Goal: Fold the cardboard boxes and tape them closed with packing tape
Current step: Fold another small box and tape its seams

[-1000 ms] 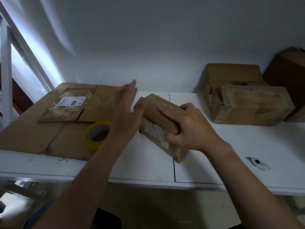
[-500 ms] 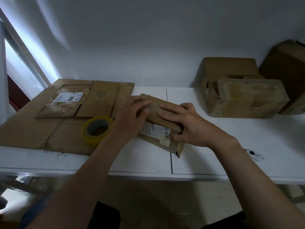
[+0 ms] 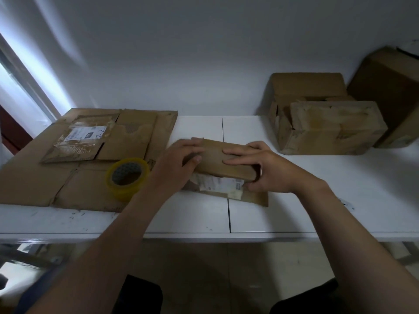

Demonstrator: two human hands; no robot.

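Observation:
A small cardboard box (image 3: 221, 163) lies on the white table (image 3: 340, 200) in front of me, its top flap folded down and a white label on its near side. My left hand (image 3: 179, 164) grips the box's left end, fingers over the top and thumb on the near face. My right hand (image 3: 269, 169) holds the right end, fingers flat on the top flap and thumb curled round the corner. A yellow roll of packing tape (image 3: 128, 176) stands just left of my left wrist, on flattened cardboard.
A large flattened cardboard sheet (image 3: 74, 155) with a shipping label covers the table's left part. Two folded boxes (image 3: 328, 125) sit at the back right, with a bigger brown box (image 3: 390, 87) behind them. A small white object (image 3: 345, 203) lies by my right forearm.
My left hand came down from upright beside the box onto its left end. The box has turned from a diagonal to nearly square with the table edge, its flap pressed flatter.

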